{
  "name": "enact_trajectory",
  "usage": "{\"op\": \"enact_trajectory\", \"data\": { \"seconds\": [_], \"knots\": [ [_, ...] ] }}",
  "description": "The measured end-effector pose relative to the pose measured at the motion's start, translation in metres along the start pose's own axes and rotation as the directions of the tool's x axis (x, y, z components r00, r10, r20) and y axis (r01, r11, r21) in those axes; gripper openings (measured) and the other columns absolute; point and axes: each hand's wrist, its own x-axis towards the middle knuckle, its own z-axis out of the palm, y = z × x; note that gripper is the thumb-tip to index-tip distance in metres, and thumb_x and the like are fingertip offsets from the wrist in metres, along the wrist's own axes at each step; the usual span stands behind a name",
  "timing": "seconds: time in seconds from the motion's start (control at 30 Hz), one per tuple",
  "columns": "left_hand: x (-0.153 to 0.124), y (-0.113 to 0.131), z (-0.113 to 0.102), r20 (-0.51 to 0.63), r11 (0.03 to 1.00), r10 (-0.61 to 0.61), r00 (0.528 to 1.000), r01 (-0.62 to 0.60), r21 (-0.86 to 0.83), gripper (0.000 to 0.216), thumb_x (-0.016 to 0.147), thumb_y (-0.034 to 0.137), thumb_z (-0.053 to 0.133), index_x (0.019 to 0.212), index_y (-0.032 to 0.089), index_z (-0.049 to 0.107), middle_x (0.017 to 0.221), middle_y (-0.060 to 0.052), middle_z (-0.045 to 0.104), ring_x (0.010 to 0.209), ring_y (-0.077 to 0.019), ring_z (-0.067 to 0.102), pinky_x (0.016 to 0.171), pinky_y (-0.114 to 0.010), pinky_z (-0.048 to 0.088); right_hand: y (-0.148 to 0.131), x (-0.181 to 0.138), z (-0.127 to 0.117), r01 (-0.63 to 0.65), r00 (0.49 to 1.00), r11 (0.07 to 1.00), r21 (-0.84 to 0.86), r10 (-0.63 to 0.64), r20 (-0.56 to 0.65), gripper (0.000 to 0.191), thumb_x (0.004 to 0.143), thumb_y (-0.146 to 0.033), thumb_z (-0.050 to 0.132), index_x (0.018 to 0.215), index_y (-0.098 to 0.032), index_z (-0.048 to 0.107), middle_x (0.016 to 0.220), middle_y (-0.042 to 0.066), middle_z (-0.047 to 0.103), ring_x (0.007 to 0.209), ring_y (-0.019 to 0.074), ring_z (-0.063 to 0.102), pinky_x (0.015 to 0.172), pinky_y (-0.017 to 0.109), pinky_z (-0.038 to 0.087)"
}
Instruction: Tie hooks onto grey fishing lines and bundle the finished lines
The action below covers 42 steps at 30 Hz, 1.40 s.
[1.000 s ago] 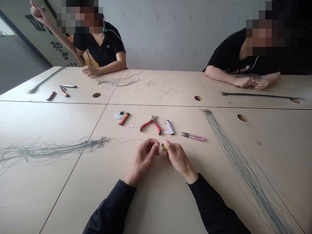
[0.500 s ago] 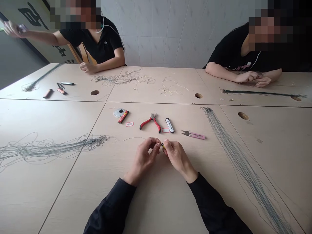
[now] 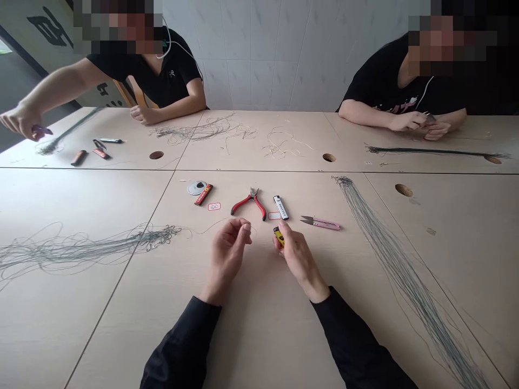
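My left hand (image 3: 227, 254) hovers over the table with its fingertips pinched on a thin grey thread (image 3: 211, 224) that runs left toward a tangled bundle of threads (image 3: 81, 248). My right hand (image 3: 295, 256) is closed round a small yellow lighter (image 3: 278, 236), held upright. The two hands are a short way apart. Just beyond them lie red-handled pliers (image 3: 248, 203), a white lighter (image 3: 281, 207) and pink thread snips (image 3: 321, 222).
A long bundle of grey threads (image 3: 389, 254) runs down the right side. A red lighter (image 3: 203, 194) and a round disc (image 3: 196, 188) lie farther left. Two other people sit across the table (image 3: 259, 324), each handling threads; cable holes (image 3: 329, 158) dot the tabletop.
My hands have moved apart: the left drew left with the thread, the right lifted the yellow lighter clear. The person at far left swung an arm down to the table.
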Motion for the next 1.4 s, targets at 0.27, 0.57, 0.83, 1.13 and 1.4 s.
{"op": "enact_trajectory", "data": {
  "seconds": [0.27, 0.57, 0.83, 1.13, 1.4],
  "knots": [
    [-0.007, -0.016, 0.006, 0.176, 0.968, 0.081, 0.981, -0.119, 0.22, 0.016, 0.092, 0.032, 0.059, 0.086, 0.017, 0.062, 0.08, -0.001, 0.062, 0.07, -0.0105, 0.056, 0.067, -0.024, 0.044, 0.003, 0.0, 0.001, 0.038, 0.999, 0.967, -0.252, -0.035, 0.017, 0.058, 0.099, -0.058, 0.031, 0.056, -0.02, 0.031, 0.051, -0.004, 0.029, 0.05, 0.0111, 0.031, 0.053, 0.027, 0.024],
    [-0.01, -0.02, 0.007, 0.205, 0.944, 0.153, 0.967, -0.204, 0.258, 0.015, 0.093, 0.03, 0.057, 0.088, 0.018, 0.064, 0.082, -0.002, 0.064, 0.073, -0.0112, 0.059, 0.07, -0.024, 0.047, 0.006, 0.001, 0.008, 0.05, 0.999, 0.927, -0.372, -0.049, 0.013, 0.057, 0.099, -0.056, 0.028, 0.054, -0.021, 0.031, 0.05, -0.003, 0.032, 0.05, 0.0121, 0.032, 0.054, 0.029, 0.022],
    [0.0, -0.003, 0.001, -0.121, 0.99, 0.007, 0.993, -0.024, -0.142, 0.021, 0.09, 0.033, 0.06, 0.076, 0.018, 0.057, 0.066, 0.003, 0.052, 0.062, -0.0093, 0.05, 0.067, -0.023, 0.045, 0.003, 0.002, -0.004, -0.074, 0.992, 0.991, 0.112, 0.084, -0.092, 0.051, 0.097, -0.057, 0.027, 0.066, -0.021, 0.045, 0.053, -0.005, 0.03, 0.047, 0.011, 0.024, 0.047, 0.025, 0.021],
    [-0.007, 0.004, 0.012, 0.005, 0.975, -0.171, 0.985, 0.17, -0.145, 0.035, 0.081, 0.05, 0.07, 0.082, 0.017, 0.058, 0.066, 0.004, 0.046, 0.058, -0.0081, 0.041, 0.057, -0.02, 0.037, -0.003, -0.006, 0.014, 0.107, 0.97, 0.98, 0.168, -0.14, 0.2, 0.03, 0.091, -0.043, 0.059, 0.098, -0.015, 0.065, 0.071, -0.002, 0.052, 0.063, 0.0114, 0.043, 0.06, 0.023, 0.036],
    [0.002, 0.005, 0.0, -0.02, 0.981, -0.18, 0.983, 0.178, -0.072, 0.035, 0.08, 0.054, 0.066, 0.073, 0.021, 0.054, 0.056, 0.005, 0.034, 0.052, -0.0115, 0.031, 0.048, -0.025, 0.031, -0.012, -0.007, 0.009, 0.159, 0.957, 0.963, 0.217, -0.204, 0.204, 0.038, 0.093, -0.05, 0.058, 0.082, -0.013, 0.063, 0.066, -0.004, 0.04, 0.061, 0.0097, 0.034, 0.057, 0.024, 0.029]
  ]
}}
